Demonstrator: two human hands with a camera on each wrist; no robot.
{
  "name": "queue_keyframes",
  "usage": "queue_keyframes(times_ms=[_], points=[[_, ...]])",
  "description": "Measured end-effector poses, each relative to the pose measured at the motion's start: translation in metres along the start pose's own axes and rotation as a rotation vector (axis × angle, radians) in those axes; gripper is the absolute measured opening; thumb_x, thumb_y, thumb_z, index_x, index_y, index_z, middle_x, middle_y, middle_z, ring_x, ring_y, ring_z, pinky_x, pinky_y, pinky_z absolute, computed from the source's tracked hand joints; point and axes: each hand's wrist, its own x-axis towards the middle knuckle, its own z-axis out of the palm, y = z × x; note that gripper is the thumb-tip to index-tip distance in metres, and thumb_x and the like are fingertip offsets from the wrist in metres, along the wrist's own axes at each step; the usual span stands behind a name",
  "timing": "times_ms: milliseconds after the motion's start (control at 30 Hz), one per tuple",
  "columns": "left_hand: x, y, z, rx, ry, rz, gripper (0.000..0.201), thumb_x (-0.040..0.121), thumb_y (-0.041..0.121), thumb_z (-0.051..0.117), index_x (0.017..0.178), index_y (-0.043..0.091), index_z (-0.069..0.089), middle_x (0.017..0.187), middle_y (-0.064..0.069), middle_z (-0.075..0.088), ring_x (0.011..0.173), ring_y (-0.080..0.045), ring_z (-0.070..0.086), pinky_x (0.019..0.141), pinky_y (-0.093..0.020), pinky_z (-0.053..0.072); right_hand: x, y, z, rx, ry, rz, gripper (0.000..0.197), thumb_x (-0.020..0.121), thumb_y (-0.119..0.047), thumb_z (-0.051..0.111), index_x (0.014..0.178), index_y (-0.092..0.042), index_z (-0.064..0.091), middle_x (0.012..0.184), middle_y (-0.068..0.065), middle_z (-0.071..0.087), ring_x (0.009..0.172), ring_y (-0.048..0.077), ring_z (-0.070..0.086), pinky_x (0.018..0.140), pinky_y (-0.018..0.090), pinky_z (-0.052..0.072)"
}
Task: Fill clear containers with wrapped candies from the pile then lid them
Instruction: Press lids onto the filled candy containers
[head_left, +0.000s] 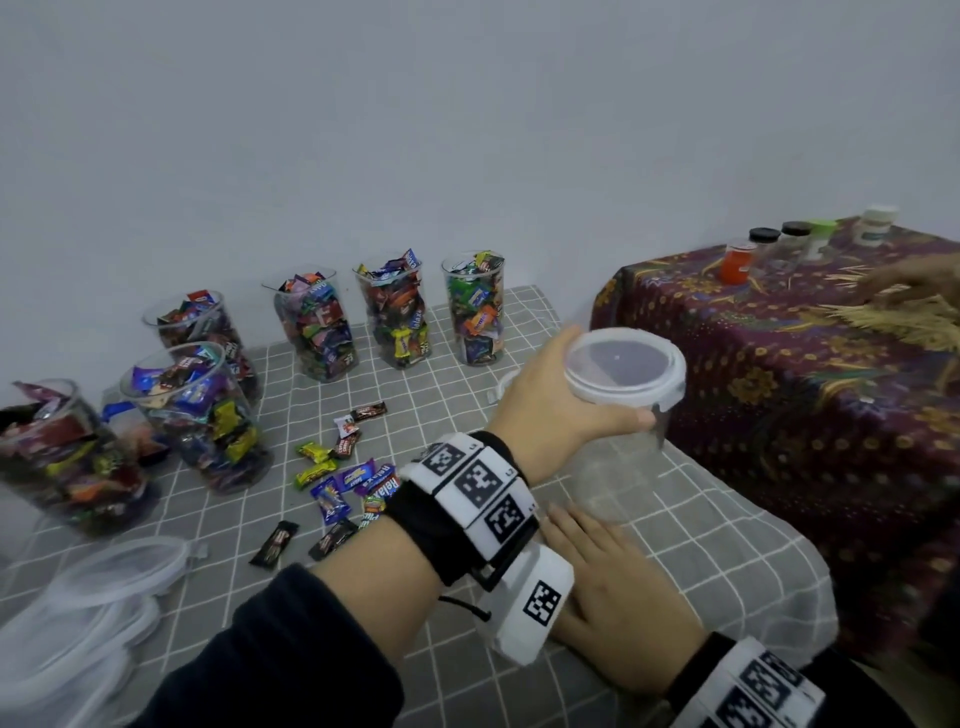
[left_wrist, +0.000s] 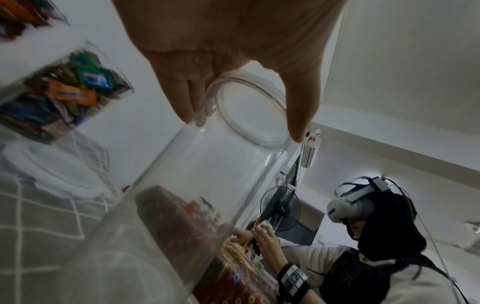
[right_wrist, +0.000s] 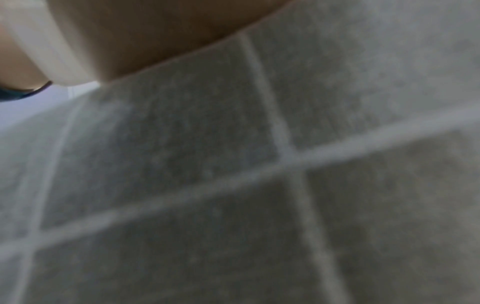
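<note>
While 6 candy-filled containers (head_left: 322, 325) stand open, left hand (head_left: 545, 400) grips empty lidded container (head_left: 618, 415).

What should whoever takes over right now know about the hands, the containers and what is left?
Left hand grips the lidded empty container by its rim, at the right of the grey checked cloth.
Right hand lies flat on the cloth, holding nothing.
Done: six filled containers stand at left and rear, all unlidded.
Left: loose candies remain mid-cloth, spare lids wait front-left. Unlid the empty one, fill it, then lid all.
</note>
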Motion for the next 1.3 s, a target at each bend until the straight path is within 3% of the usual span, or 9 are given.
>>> queue_keyframes(times_ms=[67, 133, 200, 367, 500, 833, 933, 1033, 1300], points=[[-0.003, -0.002, -0.015, -0.042, 0.045, 0.013, 0.075, 0.042, 0.051, 0.081, 0.109, 0.037, 0.05, 0.111, 0.016, 0.059, 0.105, 0.002, 0.056, 0.095, -0.027, 0.045, -0.001, -0.002, -0.007, -0.031, -0.012, 0.013, 0.091, 0.083, -0.071, 0.0, 0.148, -0.013, 0.029, 0.153, -0.003, 0.017, 0.143, 0.014, 0.02, 0.117, 0.029, -0.005], [-0.01, -0.001, -0.034, -0.059, 0.079, 0.019, 0.068, 0.048, 0.038, 0.087, 0.105, 0.037, 0.05, 0.107, 0.019, 0.057, 0.096, 0.013, 0.055, 0.087, -0.016, 0.043, 0.001, -0.003, -0.003, -0.037, -0.108, 0.085, 0.084, 0.089, -0.068, 0.007, 0.13, -0.014, 0.057, 0.14, 0.001, 0.05, 0.127, 0.015, 0.05, 0.108, 0.031, 0.018], [-0.019, -0.004, -0.052, -0.054, 0.123, 0.019, 0.091, 0.044, 0.045, 0.084, 0.126, 0.027, 0.048, 0.118, 0.013, 0.057, 0.106, 0.006, 0.055, 0.093, -0.018, 0.043, 0.001, -0.005, -0.002, -0.037, -0.09, 0.122, 0.082, 0.09, -0.068, 0.009, 0.124, -0.015, 0.062, 0.132, 0.0, 0.059, 0.123, 0.013, 0.054, 0.105, 0.029, 0.027], [-0.059, -0.021, -0.088, -0.059, 0.171, -0.004, 0.114, 0.043, 0.04, 0.084, 0.142, 0.015, 0.033, 0.118, 0.02, 0.055, 0.103, 0.016, 0.054, 0.085, -0.003, 0.043, 0.001, -0.009, -0.015, -0.007, -0.086, 0.017, 0.107, 0.064, -0.076, -0.012, 0.152, -0.015, -0.004, 0.158, -0.003, -0.012, 0.146, 0.012, -0.011, 0.112, 0.024, -0.014], [-0.097, -0.036, -0.107, -0.07, 0.229, -0.042, 0.112, 0.038, 0.049, 0.078, 0.138, 0.026, 0.033, 0.118, 0.025, 0.053, 0.1, 0.019, 0.053, 0.08, -0.002, 0.043, 0.008, -0.011, -0.014, -0.029, -0.096, 0.035, 0.118, 0.053, -0.08, -0.023, 0.151, -0.016, -0.009, 0.159, 0.001, -0.014, 0.146, 0.013, -0.014, 0.111, 0.026, -0.015], [-0.127, -0.056, -0.114, -0.035, 0.295, -0.072, 0.114, 0.04, 0.054, 0.078, 0.139, 0.036, 0.025, 0.131, 0.026, 0.043, 0.121, 0.007, 0.044, 0.1, -0.02, 0.036, 0.013, -0.019, -0.017, -0.014, -0.152, 0.085, 0.138, 0.035, -0.084, -0.038, 0.151, -0.016, -0.008, 0.159, 0.001, -0.012, 0.146, 0.013, -0.012, 0.108, 0.025, -0.015], [-0.126, -0.063, -0.11, -0.135, 0.295, -0.063, 0.108, 0.044, 0.047, 0.085, 0.136, 0.028, 0.031, 0.138, 0.009, 0.048, 0.128, -0.007, 0.046, 0.109, -0.033, 0.036, 0.011, -0.024, -0.025, 0.039, -0.188, 0.094, 0.127, 0.048, -0.09, -0.021, 0.151, -0.016, -0.007, 0.159, 0.0, -0.013, 0.146, 0.013, -0.011, 0.109, 0.022, -0.012], [-0.127, -0.073, -0.104, -0.163, 0.271, -0.04, 0.098, 0.053, 0.039, 0.087, 0.136, 0.02, 0.039, 0.133, 0.004, 0.055, 0.126, -0.015, 0.05, 0.11, -0.046, 0.036, 0.004, -0.035, -0.045, 0.172, -0.24, 0.112, 0.087, 0.089, -0.067, 0.031, 0.152, -0.018, -0.005, 0.159, -0.002, -0.012, 0.146, 0.01, -0.007, 0.114, 0.022, -0.003], [-0.124, -0.086, -0.1, -0.115, 0.291, -0.102, 0.103, 0.048, 0.057, 0.087, 0.136, 0.033, 0.04, 0.132, 0.012, 0.056, 0.125, -0.013, 0.05, 0.107, -0.048, 0.037, 0.011, -0.065, -0.115, 0.166, 0.147, -0.103, 0.081, 0.091, -0.049, 0.05, 0.152, -0.022, 0.003, 0.154, -0.017, 0.001, 0.14, -0.004, -0.002, 0.103, 0.005, -0.008]])
